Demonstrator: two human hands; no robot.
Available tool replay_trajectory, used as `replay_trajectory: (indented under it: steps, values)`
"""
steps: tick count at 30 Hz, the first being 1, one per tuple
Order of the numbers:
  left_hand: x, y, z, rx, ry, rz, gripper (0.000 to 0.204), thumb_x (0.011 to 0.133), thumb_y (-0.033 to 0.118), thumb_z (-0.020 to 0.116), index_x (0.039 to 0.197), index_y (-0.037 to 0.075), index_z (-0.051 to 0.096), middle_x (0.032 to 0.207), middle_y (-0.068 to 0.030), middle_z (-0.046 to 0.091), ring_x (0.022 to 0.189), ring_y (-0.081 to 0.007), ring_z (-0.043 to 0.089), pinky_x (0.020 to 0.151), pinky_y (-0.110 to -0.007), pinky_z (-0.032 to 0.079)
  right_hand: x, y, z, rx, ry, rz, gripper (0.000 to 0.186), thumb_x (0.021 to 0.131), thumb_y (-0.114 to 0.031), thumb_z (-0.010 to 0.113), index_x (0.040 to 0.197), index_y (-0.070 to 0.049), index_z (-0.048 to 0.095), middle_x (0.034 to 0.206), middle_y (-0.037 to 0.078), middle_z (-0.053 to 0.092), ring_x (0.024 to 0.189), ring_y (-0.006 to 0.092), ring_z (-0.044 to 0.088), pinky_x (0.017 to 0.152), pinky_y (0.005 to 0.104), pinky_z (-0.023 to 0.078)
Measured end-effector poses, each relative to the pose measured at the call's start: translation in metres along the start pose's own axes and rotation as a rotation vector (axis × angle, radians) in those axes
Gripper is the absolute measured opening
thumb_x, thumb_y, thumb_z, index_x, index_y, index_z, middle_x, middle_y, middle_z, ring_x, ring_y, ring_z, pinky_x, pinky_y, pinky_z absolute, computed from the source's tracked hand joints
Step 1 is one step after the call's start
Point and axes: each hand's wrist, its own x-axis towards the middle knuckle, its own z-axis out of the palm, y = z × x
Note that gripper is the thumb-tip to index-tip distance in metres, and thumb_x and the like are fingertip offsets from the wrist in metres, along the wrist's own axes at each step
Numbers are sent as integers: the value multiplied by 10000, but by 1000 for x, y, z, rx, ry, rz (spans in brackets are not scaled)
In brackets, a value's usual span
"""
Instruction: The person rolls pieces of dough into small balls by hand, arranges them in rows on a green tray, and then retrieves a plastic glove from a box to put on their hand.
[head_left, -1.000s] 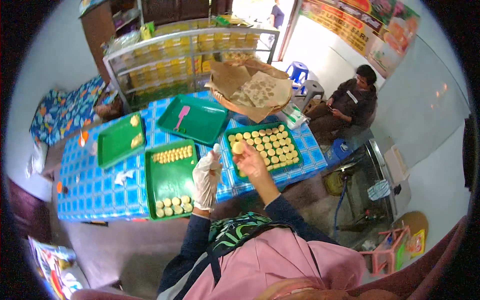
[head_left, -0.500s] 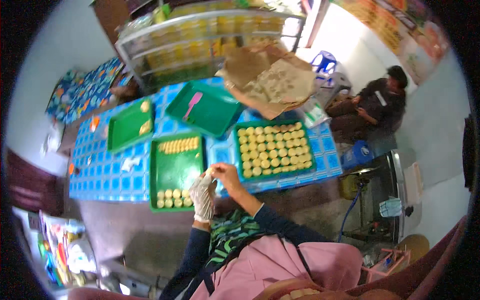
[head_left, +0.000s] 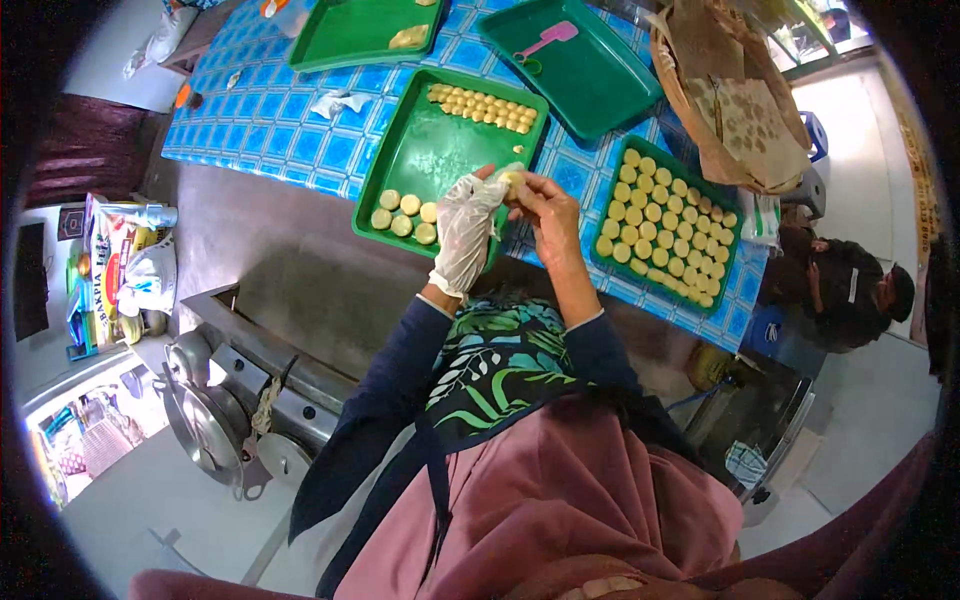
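Note:
My left hand, in a thin white glove, and my bare right hand meet over the near edge of a green tray. Between their fingertips is a small lump of pale yellow dough, partly hidden; both hands are closed on it. Small dough pieces lie in rows at the tray's far end. Several flattened round dough pieces sit at its near end, partly behind my left hand. To the right, a second green tray is filled with rows of round dough pieces.
A blue checked cloth covers the table. Farther back are a green tray, a dark green tray with a pink spatula, and a paper-lined basket. A person sits at right. Pans and a stove stand at lower left.
The view has tipped downward and turned, so the table sits higher and slanted, and the stove shows at left. Both hands stay together at the dough.

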Motion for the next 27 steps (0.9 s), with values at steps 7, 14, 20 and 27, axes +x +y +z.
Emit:
replay_trajectory:
  steps: [7,14,20,27]
  values:
    - [24,9,-21,-374,-124,-226,201,982,146,591,1136,18,587,921,0,594,843,-73,579,731,-190,479,23,2,25,-786,18,-749,333,737,42,689,1061,-24,661,1057,106,649,917,274,621,780,339,503]
    - [39,42,-12,-71,-126,-95,179,960,125,612,1078,-9,607,969,-45,630,797,-98,607,667,-194,504,35,-22,40,-878,41,-895,288,835,-112,641,1109,-25,665,1143,117,652,1019,287,597,922,406,456]
    - [48,38,-6,1161,-318,726,249,858,31,650,1106,60,650,926,-131,627,752,-252,612,727,-353,517,53,2,16,-836,-40,-883,276,827,-88,669,1100,-74,702,1162,157,637,1098,340,561,958,479,421]
    - [54,25,2,-105,-257,-218,189,954,145,610,1092,17,628,986,-27,631,876,-113,608,738,-254,509,46,7,7,-574,-43,-749,305,900,-136,620,1188,-63,685,1221,123,628,1131,306,544,973,436,432]
